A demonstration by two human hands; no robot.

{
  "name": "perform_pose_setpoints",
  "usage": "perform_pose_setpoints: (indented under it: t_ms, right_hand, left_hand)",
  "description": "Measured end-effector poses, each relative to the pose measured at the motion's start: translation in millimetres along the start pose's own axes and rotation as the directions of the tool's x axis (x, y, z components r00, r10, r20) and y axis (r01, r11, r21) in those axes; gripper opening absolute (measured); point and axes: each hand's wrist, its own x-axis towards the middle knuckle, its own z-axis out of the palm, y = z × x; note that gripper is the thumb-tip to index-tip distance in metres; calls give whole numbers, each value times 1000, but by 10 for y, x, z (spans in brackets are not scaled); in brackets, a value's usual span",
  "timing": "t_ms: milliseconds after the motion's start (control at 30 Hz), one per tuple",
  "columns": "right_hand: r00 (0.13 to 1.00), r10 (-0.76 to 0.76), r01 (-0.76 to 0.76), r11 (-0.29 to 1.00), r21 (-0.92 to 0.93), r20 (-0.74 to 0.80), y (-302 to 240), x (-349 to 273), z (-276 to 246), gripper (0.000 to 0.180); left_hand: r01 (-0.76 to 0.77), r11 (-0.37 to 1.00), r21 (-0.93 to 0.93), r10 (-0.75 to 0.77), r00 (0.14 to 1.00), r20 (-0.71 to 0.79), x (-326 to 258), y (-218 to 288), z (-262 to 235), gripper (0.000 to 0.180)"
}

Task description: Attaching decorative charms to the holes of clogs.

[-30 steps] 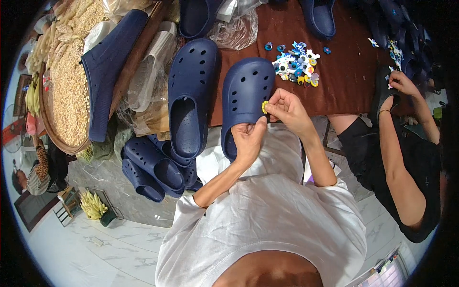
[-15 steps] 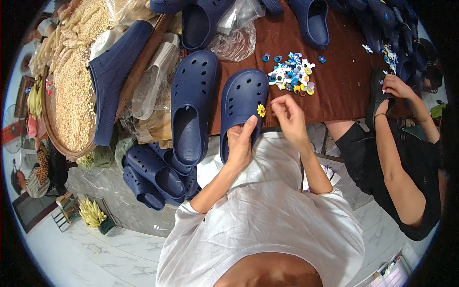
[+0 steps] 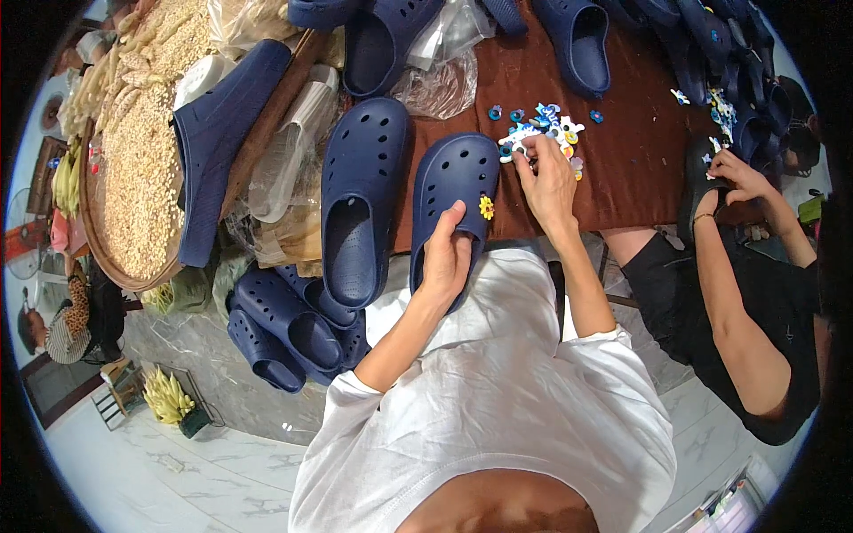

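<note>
A navy clog (image 3: 458,169) with round holes points away from me, its heel end near my lap. My left hand (image 3: 446,258) is shut on it at the opening, thumb on the upper edge. A yellow flower charm (image 3: 486,207) sits on the right side of its upper. Over a heap of small shoe charms (image 3: 549,120), white, blue and yellow, my right hand (image 3: 551,186) has thumb and fingers bent down in a pinch; whatever is between the fingertips is hidden. Another navy clog (image 3: 366,151) lies just left of the held one.
More navy clogs (image 3: 573,49) lie along the far side of the brown cloth (image 3: 635,169). At left are a clog on its side (image 3: 227,142), clear plastic bags and a round tray (image 3: 124,280) of pale kernels. A co-worker's hand (image 3: 739,173) touches a dark clog at right.
My right hand has moved up and away from beside the flower charm to the charm heap. The left hand keeps its hold on the clog, with its thumb shifted slightly.
</note>
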Motion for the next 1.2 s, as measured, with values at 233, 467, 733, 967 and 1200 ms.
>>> perform_pose_setpoints:
  t_ms: [233,467,733,967,1200]
  right_hand:
    - [1000,14,-14,997,75,8,-81,-163,-100,20]
    - [990,94,-117,962,245,103,-120,-327,-154,22]
    - [999,4,-27,903,429,54,-434,-170,-190,14]
    - [975,-212,176,913,369,61,-477,-216,-182,11]
    - [983,-99,16,890,456,157,-457,-187,-199,6]
  left_hand:
    - [-1,999,32,1,1000,-5,32,-16,-53,36]
    - [-10,1000,-6,10,1000,2,28,1,-29,36]
    - [36,997,-70,-28,994,105,33,21,48,34]
    - [39,997,-72,-26,985,168,54,30,35,31]
    - [53,998,-26,-49,989,136,63,25,-65,29]
